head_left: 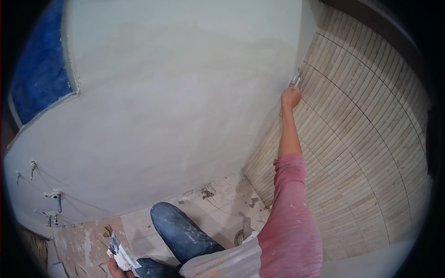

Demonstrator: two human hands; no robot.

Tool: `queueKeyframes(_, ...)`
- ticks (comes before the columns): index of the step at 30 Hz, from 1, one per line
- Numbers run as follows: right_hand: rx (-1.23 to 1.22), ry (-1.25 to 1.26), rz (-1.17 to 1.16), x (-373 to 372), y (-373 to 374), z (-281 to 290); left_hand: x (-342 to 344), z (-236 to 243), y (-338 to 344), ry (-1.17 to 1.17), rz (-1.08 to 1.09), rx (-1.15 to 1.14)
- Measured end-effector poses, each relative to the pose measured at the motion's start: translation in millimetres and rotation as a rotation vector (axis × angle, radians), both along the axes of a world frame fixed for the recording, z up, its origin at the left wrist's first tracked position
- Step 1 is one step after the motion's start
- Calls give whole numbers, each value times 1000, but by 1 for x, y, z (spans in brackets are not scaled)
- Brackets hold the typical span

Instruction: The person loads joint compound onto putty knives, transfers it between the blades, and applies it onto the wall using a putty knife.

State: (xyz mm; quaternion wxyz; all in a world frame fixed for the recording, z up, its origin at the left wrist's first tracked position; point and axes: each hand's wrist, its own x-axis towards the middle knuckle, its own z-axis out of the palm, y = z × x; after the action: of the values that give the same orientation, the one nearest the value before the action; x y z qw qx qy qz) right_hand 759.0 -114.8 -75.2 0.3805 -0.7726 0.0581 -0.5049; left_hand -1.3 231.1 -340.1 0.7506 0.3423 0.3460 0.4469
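My right hand is stretched out at the corner where the pale plastered wall meets the ribbed beige tiled wall. Its fingers are closed on a small putty knife, whose blade is up against the corner; the handle is mostly hidden. Low at the left, my left hand grips a wide filling knife with a lump of white filler on its blade. That hand is partly cut off by the lower edge of the picture.
Pipe fittings stick out of the wall at lower left. A blue panel fills an opening at upper left. The floor carries debris, a round drain and brown sheeting. My bent knee is close to the wall.
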Motion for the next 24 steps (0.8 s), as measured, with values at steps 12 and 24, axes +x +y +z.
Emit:
queueKeyframes(12,130,-92,210,-34,-8,-25,9,7,0,33,-106,3)
queueKeyframes(24,117,-52,106,-28,35,11,5,17,-7,13,-91,45)
